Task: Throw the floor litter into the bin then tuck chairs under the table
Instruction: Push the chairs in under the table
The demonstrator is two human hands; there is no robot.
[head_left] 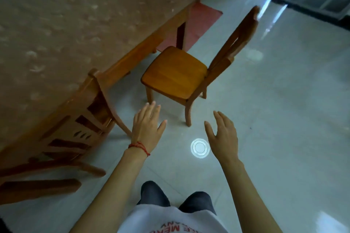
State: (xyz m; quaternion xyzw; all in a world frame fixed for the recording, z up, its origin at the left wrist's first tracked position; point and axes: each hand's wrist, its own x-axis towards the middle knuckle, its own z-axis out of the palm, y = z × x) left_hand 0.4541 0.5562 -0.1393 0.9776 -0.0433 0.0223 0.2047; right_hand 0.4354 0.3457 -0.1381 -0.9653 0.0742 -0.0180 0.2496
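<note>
Head view. Both my hands were out in front of me, holding nothing. My left hand [147, 125] had its fingers straight and spread, palm down, a red string bracelet [139, 147] at the wrist. My right hand [222, 134] was likewise loose and spread, thumb apart from the fingers.

Landmark: the surface [75, 30], wooden, under a patterned brown cover, filling the upper left.

One chair [178, 75] stood pulled out from the surface's long edge, near its corner leg; seat bare, backrest turned away from the surface. Neither hand touched it; my left fingertips were just short of its near front leg.

A second chair [85, 119] sat nearer me along the same edge, backrest right against the rim, seat out of sight below.

A round white light reflection [199, 147] lay on the tiled floor [284, 119] between my hands. A red mat [197, 24] lay past the surface's far corner.

Frame blurred; no litter or bin that I could make out.
</note>
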